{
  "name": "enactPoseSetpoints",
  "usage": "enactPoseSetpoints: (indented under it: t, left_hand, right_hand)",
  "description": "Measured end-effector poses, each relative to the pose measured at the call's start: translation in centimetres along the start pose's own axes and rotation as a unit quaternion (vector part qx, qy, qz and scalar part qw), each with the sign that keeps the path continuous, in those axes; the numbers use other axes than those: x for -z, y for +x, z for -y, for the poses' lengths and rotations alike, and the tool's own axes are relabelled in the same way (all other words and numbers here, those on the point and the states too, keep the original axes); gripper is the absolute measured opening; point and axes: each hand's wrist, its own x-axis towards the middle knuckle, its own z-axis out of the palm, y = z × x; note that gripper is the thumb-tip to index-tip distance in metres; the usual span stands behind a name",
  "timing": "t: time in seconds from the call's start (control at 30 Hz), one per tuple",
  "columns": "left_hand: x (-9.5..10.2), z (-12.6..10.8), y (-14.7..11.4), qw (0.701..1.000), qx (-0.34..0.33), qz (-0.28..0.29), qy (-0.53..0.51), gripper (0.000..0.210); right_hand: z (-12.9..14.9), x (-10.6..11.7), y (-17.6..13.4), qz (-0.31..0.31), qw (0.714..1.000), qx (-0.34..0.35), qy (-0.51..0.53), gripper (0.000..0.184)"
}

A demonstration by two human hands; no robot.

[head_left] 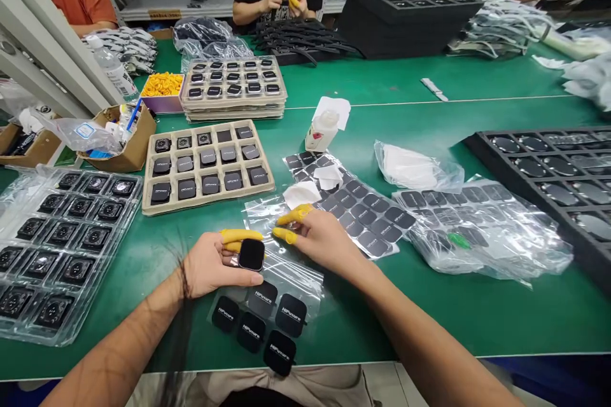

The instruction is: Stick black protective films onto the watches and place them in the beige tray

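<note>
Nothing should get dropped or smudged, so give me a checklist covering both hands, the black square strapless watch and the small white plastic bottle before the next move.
1. Black square strapless watch secure in the left hand: ok, held between thumb and fingers.
2. Its dark screen free of specks: cannot tell, too small here.
3. Yellow rubbery finger cots on the right hand: ok, on thumb and forefinger.
4. Left thumb covered likewise: not ok, bare.
5. Right fingertips free of any film: cannot tell, clear plastic lies behind them.
6. Small white plastic bottle upright: ok.
</note>
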Motion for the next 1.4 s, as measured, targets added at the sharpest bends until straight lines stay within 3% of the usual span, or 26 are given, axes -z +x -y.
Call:
enactPoseSetpoints:
  t: [0.17,0.23,0.33,0.37,0.47,0.53,0.6,0.67,0.73,0.83,0.97,1.07,1.2,1.33,1.4]
  left_hand:
    - [-0.3,0.5,0.1,0.999,-0.033,-0.032,-0.026,0.071]
    - [-0.4,0.9,0.2,0.997,-0.053,-0.051,-0.037,0.072]
    - [-0.6,1.7,0.5,0.992,-0.081,-0.083,-0.039,0.072]
    - [-0.7,1.9,0.5,0.991,-0.087,-0.094,-0.031,0.071]
    - [-1.0,2.4,0.7,0.989,-0.092,-0.119,-0.001,0.064]
    - [-1.1,2.6,0.8,0.988,-0.094,-0.121,0.014,0.061]
    - [-1.2,2.8,0.8,0.986,-0.103,-0.131,0.032,0.060]
    - [-1.1,2.9,0.9,0.981,-0.120,-0.144,0.057,0.060]
    - [-1.0,2.9,1.0,0.976,-0.138,-0.156,0.067,0.058]
    - [-0.7,3.0,1.1,0.974,-0.149,-0.158,0.062,0.054]
    - [-0.6,3.0,1.0,0.971,-0.152,-0.138,0.124,0.047]
    - [-0.8,2.9,0.9,0.965,-0.140,-0.161,0.154,0.047]
    - [-1.2,2.9,0.7,0.967,-0.142,-0.158,0.140,0.046]
    - [-1.3,2.9,0.7,0.966,-0.138,-0.174,0.131,0.052]
    - [-1.2,2.9,0.7,0.965,-0.132,-0.182,0.139,0.052]
  right_hand:
    - [0.6,1.5,0.0,0.055,0.995,0.042,-0.069,0.020]
    - [0.3,2.0,0.2,0.005,0.995,0.039,-0.088,0.021]
    - [-0.9,2.2,1.1,-0.151,0.977,-0.019,-0.151,0.036]
    - [-1.4,2.1,1.5,-0.177,0.967,-0.039,-0.177,0.038]
    - [-2.1,1.9,2.3,-0.163,0.960,-0.063,-0.219,0.025]
    - [-1.3,1.9,2.1,-0.202,0.961,-0.041,-0.183,0.019]
    - [0.5,1.9,1.5,-0.255,0.959,0.036,-0.119,0.017]
    - [2.7,1.4,0.8,-0.212,0.963,0.150,-0.073,0.012]
    - [4.4,0.2,0.3,-0.103,0.963,0.237,-0.069,0.009]
    - [5.1,-1.9,0.1,-0.030,0.960,0.265,-0.084,0.012]
    - [3.9,-3.3,0.6,-0.067,0.965,0.247,-0.048,0.007]
    - [3.2,-3.1,0.8,-0.107,0.963,0.243,-0.031,0.003]
    - [3.1,-2.9,0.5,-0.055,0.959,0.278,0.010,0.005]
    - [3.2,-3.0,0.4,-0.116,0.963,0.241,0.007,0.003]
    - [3.1,-2.9,0.6,-0.097,0.961,0.259,0.012,0.004]
